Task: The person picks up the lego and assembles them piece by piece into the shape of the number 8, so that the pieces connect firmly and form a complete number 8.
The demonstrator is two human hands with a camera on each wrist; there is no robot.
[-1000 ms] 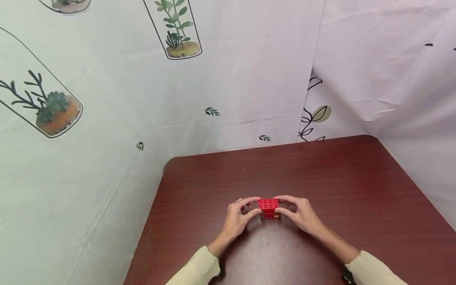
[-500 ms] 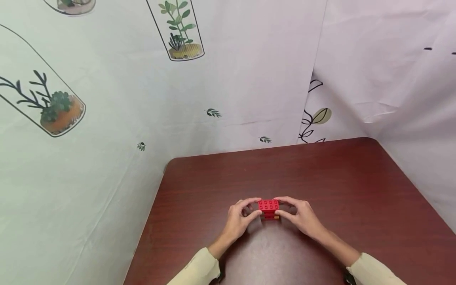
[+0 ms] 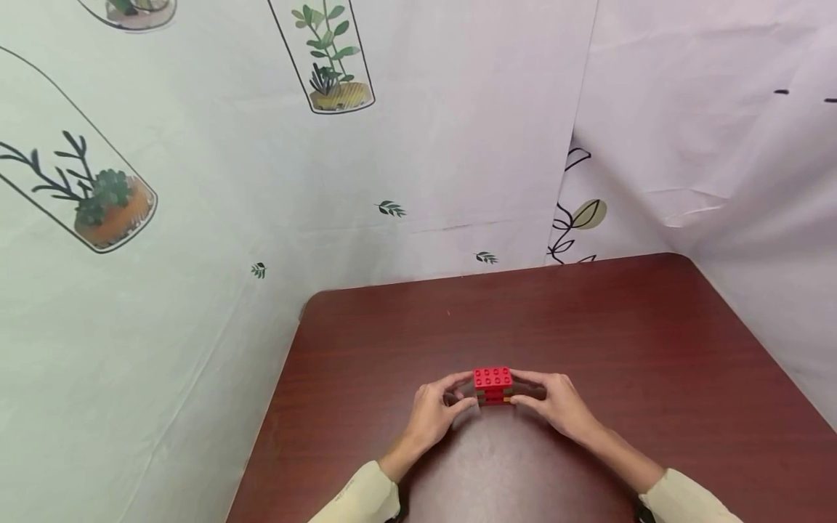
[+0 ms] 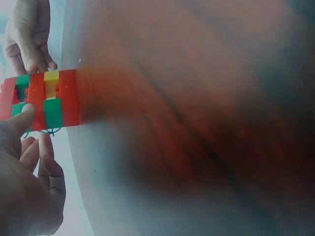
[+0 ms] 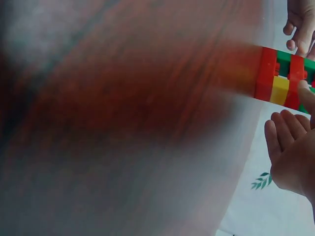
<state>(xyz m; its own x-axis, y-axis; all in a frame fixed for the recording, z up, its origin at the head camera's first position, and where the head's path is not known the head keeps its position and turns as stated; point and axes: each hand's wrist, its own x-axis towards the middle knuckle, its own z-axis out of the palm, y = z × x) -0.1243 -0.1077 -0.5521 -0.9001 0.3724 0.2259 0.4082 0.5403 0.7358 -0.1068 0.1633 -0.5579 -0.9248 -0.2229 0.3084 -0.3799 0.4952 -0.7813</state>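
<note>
A stack of toy building bricks (image 3: 493, 377) stands upright on the table, with a red studded brick on top. Both wrist views show its layers: long red bricks, with smaller green and yellow bricks (image 5: 280, 90) between them. My left hand (image 3: 428, 418) holds the stack's left end, its thumb against a green brick (image 4: 53, 112) side in the left wrist view. On the right end, my right hand (image 3: 564, 412) holds it with thumb and index finger, below the top brick. The far fingertips are partly hidden behind the stack; the other fingers curl loosely beside it.
The stack stands on a dark reddish-brown table (image 3: 379, 341) with a glossy patch near the front. Pale cloth walls (image 3: 445, 160) printed with plants rise along its back, left and right sides. Light sleeves (image 3: 360, 497) cover the forearms.
Both hands have slid down from the top red brick to the lower layers, leaving its corners uncovered. The stack stays in place.
</note>
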